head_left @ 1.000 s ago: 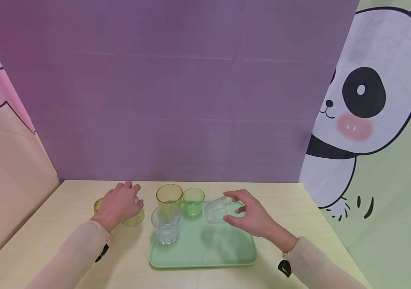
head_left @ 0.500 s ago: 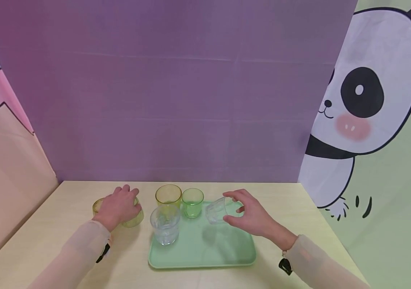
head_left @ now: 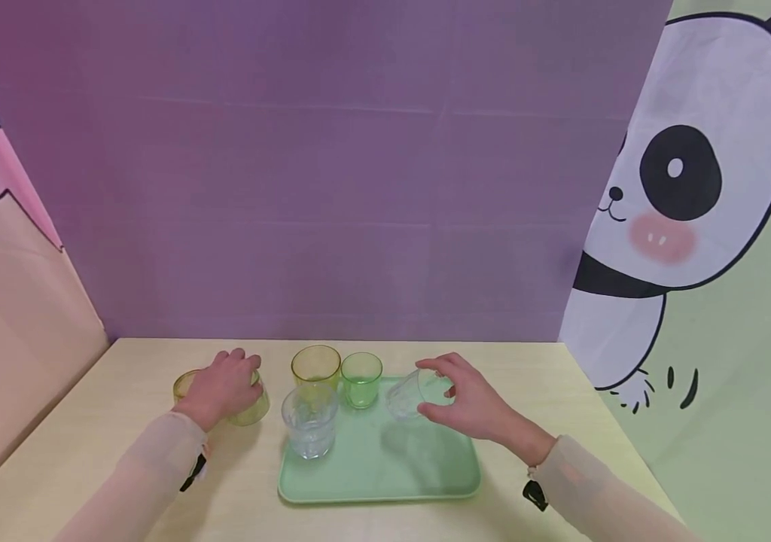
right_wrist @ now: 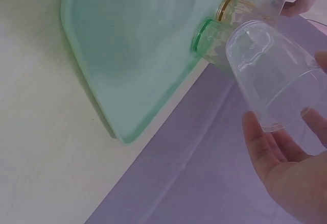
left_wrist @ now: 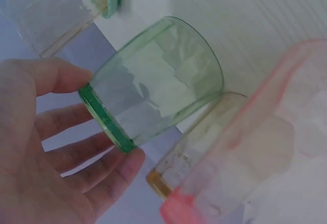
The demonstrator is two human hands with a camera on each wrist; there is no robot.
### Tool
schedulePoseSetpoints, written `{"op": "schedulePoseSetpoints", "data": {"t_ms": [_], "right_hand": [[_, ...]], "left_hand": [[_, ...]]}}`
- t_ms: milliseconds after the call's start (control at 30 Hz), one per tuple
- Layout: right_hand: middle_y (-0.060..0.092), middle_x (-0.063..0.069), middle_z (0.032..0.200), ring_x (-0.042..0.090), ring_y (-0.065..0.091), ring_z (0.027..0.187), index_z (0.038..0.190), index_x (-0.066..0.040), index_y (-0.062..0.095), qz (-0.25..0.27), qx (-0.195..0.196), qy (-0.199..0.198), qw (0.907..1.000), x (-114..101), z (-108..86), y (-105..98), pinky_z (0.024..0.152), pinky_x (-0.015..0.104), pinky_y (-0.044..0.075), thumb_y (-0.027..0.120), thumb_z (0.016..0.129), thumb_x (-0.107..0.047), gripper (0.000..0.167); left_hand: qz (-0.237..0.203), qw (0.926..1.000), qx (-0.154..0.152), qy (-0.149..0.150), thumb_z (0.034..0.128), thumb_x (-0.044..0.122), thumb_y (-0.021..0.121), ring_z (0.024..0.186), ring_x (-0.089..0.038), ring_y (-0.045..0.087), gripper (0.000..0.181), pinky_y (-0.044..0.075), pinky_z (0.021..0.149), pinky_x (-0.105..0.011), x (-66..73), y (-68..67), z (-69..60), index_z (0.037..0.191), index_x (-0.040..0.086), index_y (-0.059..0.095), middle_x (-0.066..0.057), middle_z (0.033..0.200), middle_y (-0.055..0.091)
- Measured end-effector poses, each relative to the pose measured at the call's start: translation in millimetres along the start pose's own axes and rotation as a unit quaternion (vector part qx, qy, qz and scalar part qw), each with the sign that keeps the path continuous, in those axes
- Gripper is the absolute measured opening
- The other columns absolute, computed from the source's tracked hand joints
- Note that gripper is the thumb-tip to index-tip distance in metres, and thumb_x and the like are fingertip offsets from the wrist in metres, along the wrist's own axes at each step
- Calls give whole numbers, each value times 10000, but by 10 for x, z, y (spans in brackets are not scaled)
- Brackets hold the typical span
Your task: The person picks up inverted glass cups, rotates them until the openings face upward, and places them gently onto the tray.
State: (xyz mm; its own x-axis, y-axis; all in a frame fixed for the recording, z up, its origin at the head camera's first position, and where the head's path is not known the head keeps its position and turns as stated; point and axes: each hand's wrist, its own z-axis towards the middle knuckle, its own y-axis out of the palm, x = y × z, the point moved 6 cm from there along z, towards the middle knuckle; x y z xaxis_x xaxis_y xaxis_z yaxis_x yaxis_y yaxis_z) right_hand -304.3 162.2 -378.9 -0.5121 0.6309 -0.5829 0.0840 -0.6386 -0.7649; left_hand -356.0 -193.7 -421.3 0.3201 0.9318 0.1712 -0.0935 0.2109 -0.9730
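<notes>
Left hand grips green glass beneath it; right hand pinches clear cup.

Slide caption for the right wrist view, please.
The right hand holds a tilted clear cup, partly overlapping a green cup that stands on a mint tray.

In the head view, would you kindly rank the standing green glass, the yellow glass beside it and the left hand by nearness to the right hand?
1. Green glass: left of the right hand.
2. Yellow glass: just further left.
3. Left hand: farthest left.
</notes>
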Motion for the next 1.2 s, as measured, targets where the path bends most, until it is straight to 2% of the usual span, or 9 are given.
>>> {"op": "schedulePoseSetpoints", "data": {"t_ms": [233, 433, 567, 833, 1200], "right_hand": [[565, 46, 1288, 251, 549, 1144, 1375, -142, 607, -240, -6, 56, 9997, -48, 51, -16, 845, 405, 551, 775, 860, -229, 548], [555, 45, 1276, 246, 528, 1200, 1366, -153, 622, -859, 95, 50, 9962, -87, 94, -36, 944, 462, 497, 751, 848, -249, 542], [553, 47, 1253, 257, 522, 1192, 1354, -149, 634, -1084, 200, 27, 9939, -101, 137, -59, 927, 479, 497, 732, 828, -253, 545], [554, 69, 1274, 273, 501, 1224, 1358, -146, 636, -1171, 361, 20, 9925, -96, 241, -114, 916, 485, 499, 713, 831, -270, 547], [553, 67, 1239, 257, 481, 1178, 1341, -170, 660, -1218, 481, 63, 9914, -56, 386, -108, 861, 450, 496, 676, 823, -281, 530]], "left_hand": [[-173, 9998, 40, -33, 860, 162, 673, 962, -468, 564, 354, 530, 795, -604, -51, -12, 9, 1147, -45, 669, -215, 1025, 615], [-129, 9999, 49, 79, 848, 145, 668, 967, -479, 570, 349, 538, 768, -593, -11, -31, -14, 1140, -46, 667, -210, 1020, 625], [-119, 9999, 65, 83, 837, 139, 678, 943, -468, 579, 329, 536, 770, -589, 12, -66, -20, 1111, -43, 673, -202, 998, 636], [-111, 9999, 58, 47, 813, 137, 675, 918, -454, 580, 289, 535, 743, -585, -1, -69, -6, 1054, -22, 680, -184, 969, 633], [-145, 9998, 27, -113, 819, 135, 677, 945, -467, 587, 302, 543, 729, -592, 60, -118, -38, 1077, -22, 683, -191, 996, 636]]}}
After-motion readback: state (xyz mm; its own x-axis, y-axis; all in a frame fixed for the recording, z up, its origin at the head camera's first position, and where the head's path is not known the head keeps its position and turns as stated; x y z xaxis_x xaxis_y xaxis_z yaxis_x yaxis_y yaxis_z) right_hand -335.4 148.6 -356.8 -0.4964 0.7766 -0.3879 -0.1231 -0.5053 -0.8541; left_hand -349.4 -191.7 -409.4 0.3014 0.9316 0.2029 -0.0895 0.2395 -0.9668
